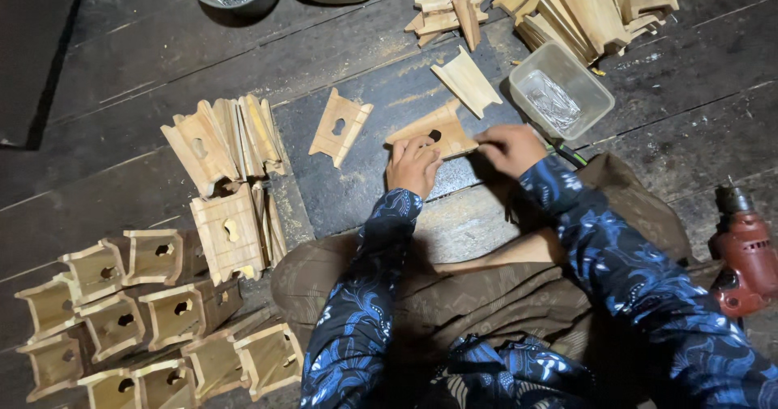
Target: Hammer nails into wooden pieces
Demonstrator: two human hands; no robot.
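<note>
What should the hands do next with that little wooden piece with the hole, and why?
Probably reach the right hand to the clear tub of nails for one. Both hands already grip the holed wooden panel, the left hand steadying it, and the tub sits just beyond the right hand.

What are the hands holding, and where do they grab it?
Both hold one flat wooden piece with a hole: the left hand at its near edge, the right hand at its right end.
</note>
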